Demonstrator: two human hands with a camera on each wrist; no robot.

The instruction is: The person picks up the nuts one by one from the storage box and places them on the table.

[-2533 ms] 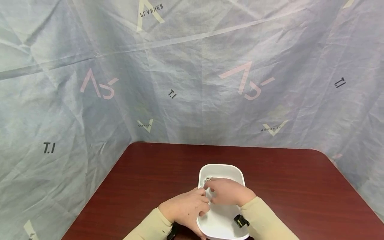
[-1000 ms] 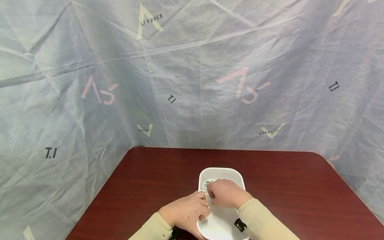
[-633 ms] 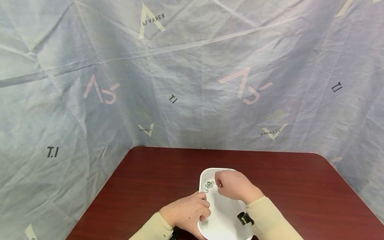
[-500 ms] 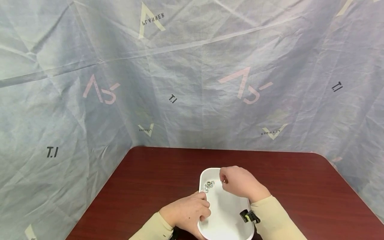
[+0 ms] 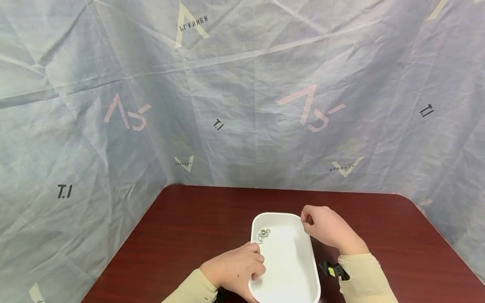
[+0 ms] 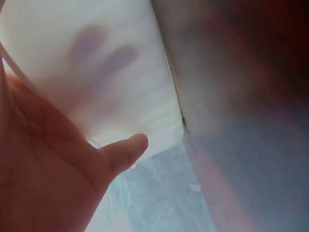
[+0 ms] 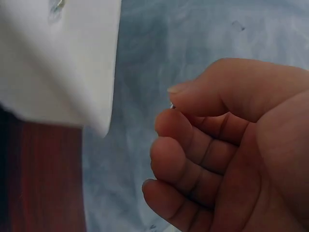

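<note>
My right hand (image 5: pixel 329 227) pinches a tiny metal bit (image 7: pixel 172 105) just outside the tray's (image 5: pixel 288 269) far right corner; my left hand (image 5: pixel 235 267) grips its left side, nearer the nuts (image 5: pixel 263 232) inside.

creased grey printed sheeting (image 5: pixel 242 67), dark red tabletop (image 5: pixel 204 223)

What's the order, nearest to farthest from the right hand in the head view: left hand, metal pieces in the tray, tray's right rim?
1. Tray's right rim, beside the right hand.
2. Metal pieces, inside, toward the far left corner.
3. Left hand, gripping the left side.
</note>
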